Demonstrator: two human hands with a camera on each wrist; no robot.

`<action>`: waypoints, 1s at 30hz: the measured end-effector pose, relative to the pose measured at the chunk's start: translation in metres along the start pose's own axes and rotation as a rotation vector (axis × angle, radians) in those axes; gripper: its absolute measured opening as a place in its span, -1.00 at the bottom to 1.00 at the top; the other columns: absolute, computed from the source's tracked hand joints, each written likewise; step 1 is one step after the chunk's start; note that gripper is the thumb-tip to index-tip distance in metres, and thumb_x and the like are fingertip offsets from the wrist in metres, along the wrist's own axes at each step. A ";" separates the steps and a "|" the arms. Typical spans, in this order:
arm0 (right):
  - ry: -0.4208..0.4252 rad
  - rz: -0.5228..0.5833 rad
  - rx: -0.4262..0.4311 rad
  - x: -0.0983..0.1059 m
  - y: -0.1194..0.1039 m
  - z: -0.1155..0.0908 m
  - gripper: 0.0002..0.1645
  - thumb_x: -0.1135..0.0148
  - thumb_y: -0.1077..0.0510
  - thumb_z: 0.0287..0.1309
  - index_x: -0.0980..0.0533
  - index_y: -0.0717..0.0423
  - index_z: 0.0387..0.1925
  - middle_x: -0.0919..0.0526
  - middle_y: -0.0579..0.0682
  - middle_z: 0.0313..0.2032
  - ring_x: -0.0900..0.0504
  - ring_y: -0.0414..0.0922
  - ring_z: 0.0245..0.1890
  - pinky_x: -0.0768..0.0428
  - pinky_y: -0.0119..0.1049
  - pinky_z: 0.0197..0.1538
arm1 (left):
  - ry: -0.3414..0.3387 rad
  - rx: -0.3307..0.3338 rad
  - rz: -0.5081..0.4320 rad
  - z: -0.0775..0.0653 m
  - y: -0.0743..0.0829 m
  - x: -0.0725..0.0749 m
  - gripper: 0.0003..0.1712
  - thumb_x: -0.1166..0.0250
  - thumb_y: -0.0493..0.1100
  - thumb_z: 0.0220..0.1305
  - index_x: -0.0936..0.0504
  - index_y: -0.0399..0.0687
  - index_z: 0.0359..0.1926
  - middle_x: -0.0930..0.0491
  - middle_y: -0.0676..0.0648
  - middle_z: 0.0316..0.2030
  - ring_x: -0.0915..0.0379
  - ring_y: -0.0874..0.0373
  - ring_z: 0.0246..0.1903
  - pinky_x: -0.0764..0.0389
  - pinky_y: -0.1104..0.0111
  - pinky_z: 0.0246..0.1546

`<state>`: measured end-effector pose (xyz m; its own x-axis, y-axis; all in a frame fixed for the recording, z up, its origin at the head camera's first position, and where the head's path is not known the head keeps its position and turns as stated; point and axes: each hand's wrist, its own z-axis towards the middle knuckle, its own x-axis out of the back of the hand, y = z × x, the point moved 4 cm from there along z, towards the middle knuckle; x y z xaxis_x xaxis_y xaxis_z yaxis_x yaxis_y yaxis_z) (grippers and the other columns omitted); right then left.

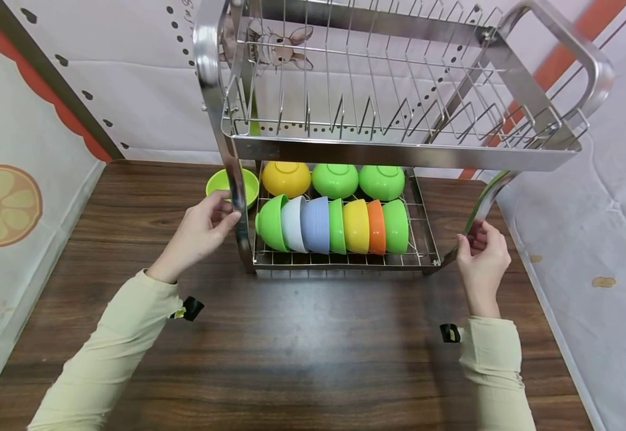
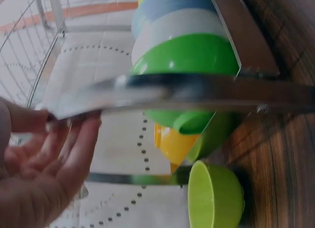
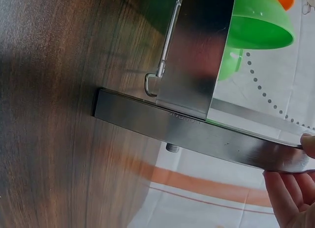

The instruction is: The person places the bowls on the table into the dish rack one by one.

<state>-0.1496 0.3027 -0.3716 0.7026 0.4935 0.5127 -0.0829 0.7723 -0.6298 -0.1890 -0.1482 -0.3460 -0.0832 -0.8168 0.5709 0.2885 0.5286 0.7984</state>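
A two-tier metal dish rack [image 1: 399, 154] stands on the table. My left hand [image 1: 194, 233] pinches its left front leg between thumb and fingers; in the left wrist view the thumb and fingers meet the leg [image 2: 187, 92] from opposite sides. My right hand [image 1: 483, 263] holds the right front leg, with its thumb on one side of the metal leg [image 3: 231, 144] and fingers on the other. On the lower tier, a row of bowls on their sides includes a blue bowl [image 1: 315, 225] and an orange bowl [image 1: 376, 227]. Behind them sit a yellow-orange bowl [image 1: 286, 179] and two green ones.
A lime-green bowl [image 1: 250, 185] stands on the table beside the rack's left leg, partly hidden by it. Wire slots [image 1: 366, 117] fill the upper tier, with no dishes in them. Printed cloth [image 1: 145, 90] hangs behind and at both sides of the wooden table [image 1: 302, 347].
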 end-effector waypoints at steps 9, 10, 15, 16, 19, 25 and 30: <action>0.007 0.014 -0.010 -0.001 0.000 0.001 -0.63 -0.26 0.41 -0.09 -0.50 0.41 -0.14 -0.54 0.30 -0.35 -0.34 -0.55 -0.45 -0.30 -0.82 -0.39 | 0.029 0.028 -0.268 0.028 -0.042 0.029 -0.43 -0.07 -0.33 0.25 -0.16 -0.32 0.26 -0.23 -0.33 0.20 -0.30 0.05 0.12 -0.42 0.50 -0.02; 0.008 0.014 -0.010 -0.001 0.000 0.001 -0.63 -0.26 0.41 -0.09 -0.50 0.41 -0.14 -0.54 0.30 -0.35 -0.34 -0.56 -0.45 -0.29 -0.82 -0.39 | 0.056 0.064 -0.254 0.031 -0.049 0.032 -0.42 -0.05 -0.28 0.28 -0.14 -0.31 0.29 -0.20 -0.33 0.22 -0.26 0.00 0.16 -0.40 0.43 0.04; 0.008 0.009 -0.010 0.000 0.000 0.000 -0.63 -0.26 0.39 -0.08 -0.49 0.42 -0.14 -0.53 0.30 -0.36 -0.33 -0.57 -0.45 -0.30 -0.81 -0.38 | 0.084 0.227 -0.152 0.045 -0.084 0.032 -0.34 0.02 -0.14 0.34 0.01 -0.28 0.35 -0.04 -0.32 0.31 -0.04 -0.23 0.25 -0.16 0.03 0.20; 0.009 0.008 -0.010 0.000 0.000 0.000 -0.63 -0.27 0.38 -0.08 -0.49 0.42 -0.14 -0.53 0.30 -0.36 -0.33 -0.57 -0.46 -0.30 -0.81 -0.38 | 0.078 0.254 -0.136 0.048 -0.089 0.031 -0.33 0.03 -0.12 0.34 0.04 -0.28 0.36 -0.01 -0.31 0.32 -0.02 -0.24 0.25 -0.14 0.00 0.20; 0.016 0.002 -0.013 0.002 0.002 0.000 -0.63 -0.27 0.37 -0.07 -0.50 0.41 -0.14 -0.54 0.30 -0.36 -0.33 -0.57 -0.46 -0.30 -0.80 -0.38 | 0.068 0.321 -0.113 0.055 -0.103 0.025 -0.30 0.04 -0.09 0.35 0.08 -0.30 0.36 0.04 -0.30 0.34 0.02 -0.24 0.27 -0.11 0.00 0.21; 0.020 -0.004 -0.009 0.003 0.004 0.000 -0.63 -0.28 0.36 -0.08 -0.50 0.41 -0.15 -0.53 0.29 -0.39 -0.32 -0.61 -0.46 -0.30 -0.81 -0.38 | 0.083 0.465 -0.071 0.063 -0.125 0.015 -0.29 0.03 -0.08 0.33 0.07 -0.34 0.35 -0.06 -0.39 0.27 -0.06 -0.24 0.24 -0.16 0.04 0.20; 0.013 0.016 -0.002 0.001 0.004 0.000 -0.63 -0.27 0.36 -0.07 -0.49 0.40 -0.14 -0.53 0.28 -0.38 -0.33 -0.60 -0.47 -0.31 -0.80 -0.39 | 0.073 0.533 -0.084 0.064 -0.139 0.010 -0.30 0.09 -0.09 0.35 0.09 -0.42 0.33 -0.12 -0.46 0.22 -0.09 -0.25 0.22 -0.20 0.06 0.19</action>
<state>-0.1490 0.3062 -0.3733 0.7102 0.5004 0.4952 -0.0929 0.7639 -0.6387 -0.2914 -0.2152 -0.4386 -0.0131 -0.8652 0.5012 -0.2418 0.4891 0.8380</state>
